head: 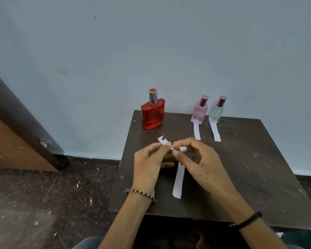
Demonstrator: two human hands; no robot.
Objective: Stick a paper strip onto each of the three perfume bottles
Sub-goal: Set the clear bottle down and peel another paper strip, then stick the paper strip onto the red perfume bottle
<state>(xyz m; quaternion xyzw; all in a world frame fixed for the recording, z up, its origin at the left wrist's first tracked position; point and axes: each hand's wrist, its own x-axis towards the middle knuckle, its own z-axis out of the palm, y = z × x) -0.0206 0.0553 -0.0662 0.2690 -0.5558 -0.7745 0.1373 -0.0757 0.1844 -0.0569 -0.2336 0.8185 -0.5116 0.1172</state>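
Note:
Three perfume bottles stand at the back of a dark wooden table [241, 168]: a red flat bottle [152, 115] on the left, a pink bottle [198, 113] and a clear bottle [216, 113] to the right. A white paper strip [197, 131] lies in front of the pink bottle and another strip [215, 131] in front of the clear one. My left hand [149, 164] pinches a small torn white piece [162, 140]. My right hand [196, 159] pinches the top end of a long white strip [178, 180] that hangs down onto the table. Both hands meet above the table's middle.
A pale blue wall rises right behind the table. A brown door and dark frame [16, 132] stand at the left. The dark floor [43, 203] is speckled with debris. My knees show below the table's front edge.

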